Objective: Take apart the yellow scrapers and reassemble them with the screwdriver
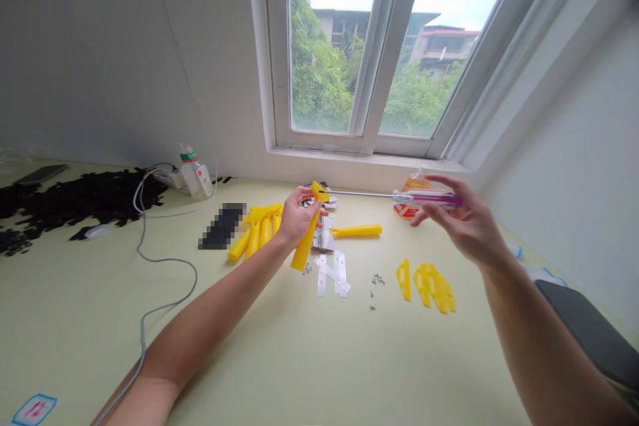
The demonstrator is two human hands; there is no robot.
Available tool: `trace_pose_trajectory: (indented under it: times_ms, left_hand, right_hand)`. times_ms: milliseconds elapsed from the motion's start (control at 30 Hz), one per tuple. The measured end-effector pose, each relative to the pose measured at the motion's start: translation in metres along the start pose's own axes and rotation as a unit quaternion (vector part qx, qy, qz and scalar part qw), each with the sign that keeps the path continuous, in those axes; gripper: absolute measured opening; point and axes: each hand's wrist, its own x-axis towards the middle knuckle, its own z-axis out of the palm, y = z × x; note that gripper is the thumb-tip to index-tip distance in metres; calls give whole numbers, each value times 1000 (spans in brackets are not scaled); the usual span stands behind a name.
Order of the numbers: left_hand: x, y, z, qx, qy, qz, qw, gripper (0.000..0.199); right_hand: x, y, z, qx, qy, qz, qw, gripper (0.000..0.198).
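My left hand (298,214) is closed round a yellow plastic scraper (305,246), its handle slanting down and its head up by my fingers. In my right hand (456,213) is a screwdriver (434,199) with a clear and purple handle, held level. Its long shaft reaches left, and the tip meets the scraper's head. Whether a screw sits at the tip I cannot tell. Below lie metal blades (339,274), small nuts (307,268) and several screws (378,279). Another yellow handle (357,231) rests just behind, and yellow cover pieces (434,286) lie on the right.
Several yellow handles (254,236) are piled left of my hand. A grey cable (194,279) crosses the table and my left forearm. Further off stand a white bottle (197,173) and an amber container (405,206). Black pieces (94,203) cover the far left; a dark object (589,329) lies right.
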Motion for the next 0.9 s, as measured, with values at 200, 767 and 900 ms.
trace_pose_trajectory:
  times_ms: [200,767,900]
  left_hand:
    - [5,3,-4,9,0,-10,1000,30]
    - [17,34,-23,27,25,-1,999,17]
    - [21,31,-27,40,51,14,998,18]
  right_hand:
    - [-4,-8,-6,-40,27,-40,998,35]
    - [0,127,7,-273,37,107,955,39]
    - [-6,145,7,-325,-2,138,935,43]
